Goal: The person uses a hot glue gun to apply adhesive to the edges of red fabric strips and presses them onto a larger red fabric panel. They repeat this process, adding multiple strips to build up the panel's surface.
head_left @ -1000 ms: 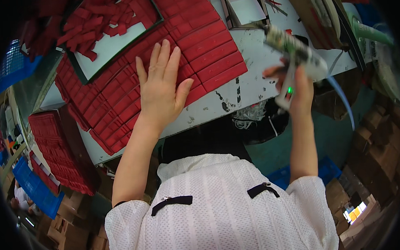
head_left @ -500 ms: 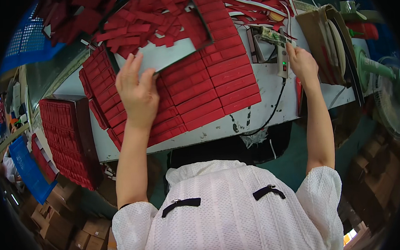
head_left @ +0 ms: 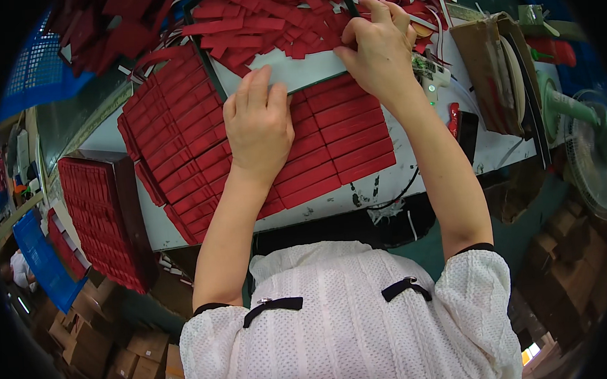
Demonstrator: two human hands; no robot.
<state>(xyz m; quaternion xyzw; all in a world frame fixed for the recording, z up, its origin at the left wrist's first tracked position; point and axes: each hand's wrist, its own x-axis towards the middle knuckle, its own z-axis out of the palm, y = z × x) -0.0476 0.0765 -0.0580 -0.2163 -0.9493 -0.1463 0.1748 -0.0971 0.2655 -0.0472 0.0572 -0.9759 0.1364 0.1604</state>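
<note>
A shallow tray with a dark rim and a white bottom (head_left: 298, 69) lies on top of rows of red boxes (head_left: 179, 130). Short red strips (head_left: 269, 23) are heaped across its far part. My left hand (head_left: 259, 134) is closed at the near rim, fingertips over the edge. At the tray's right corner, my right hand (head_left: 384, 58) pinches the rim between bent fingers and thumb. Just right of that hand a pale glue gun (head_left: 434, 77) with a small green light rests on the table, partly hidden by my wrist.
A dark red stack of boxes (head_left: 101, 218) stands at the table's left. Rightward lie a red-handled tool (head_left: 453, 118), a dark phone-like slab (head_left: 468, 136), a cardboard holder (head_left: 491, 73) and a green fan (head_left: 578, 113). Red-and-white ribbons (head_left: 437, 1) spread at the back.
My right hand has left the glue gun and moved left to the tray's right corner. The tray and my left hand have shifted right, uncovering more red boxes at the left.
</note>
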